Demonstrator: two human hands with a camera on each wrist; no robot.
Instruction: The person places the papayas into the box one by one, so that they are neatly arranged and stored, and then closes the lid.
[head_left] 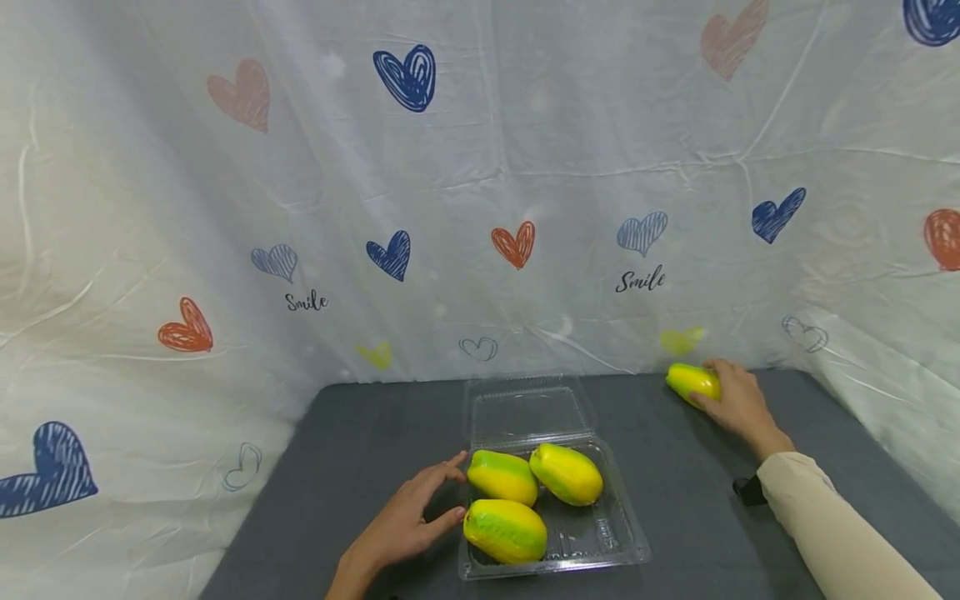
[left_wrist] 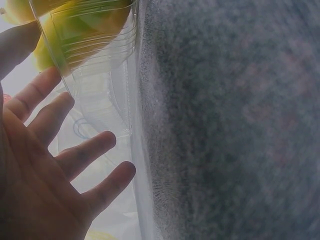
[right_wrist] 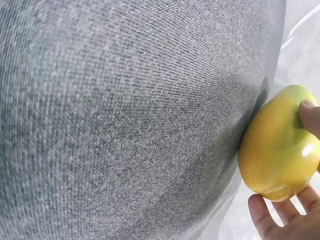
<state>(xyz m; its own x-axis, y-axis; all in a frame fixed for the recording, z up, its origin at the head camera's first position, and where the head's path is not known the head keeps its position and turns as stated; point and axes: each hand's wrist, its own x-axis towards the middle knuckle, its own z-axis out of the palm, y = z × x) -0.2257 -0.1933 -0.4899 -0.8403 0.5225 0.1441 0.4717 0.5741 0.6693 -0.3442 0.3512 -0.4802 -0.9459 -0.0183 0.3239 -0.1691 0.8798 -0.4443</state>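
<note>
At the back right of the table, my right hand grips a yellow-green papaya. The right wrist view has the thumb on one side of this papaya and the fingertips at its end. My left hand lies at the left side of a clear plastic clamshell box, its fingers spread, with fingertips touching the wall in the left wrist view. Inside the box are three papayas: one at the back left, another at the back right, and a third at the front left.
The clamshell's lid lies folded back behind the box. A dark grey cloth covers the table. White sheeting with printed hearts hangs behind and along both sides. A dark strap or device shows at my right wrist.
</note>
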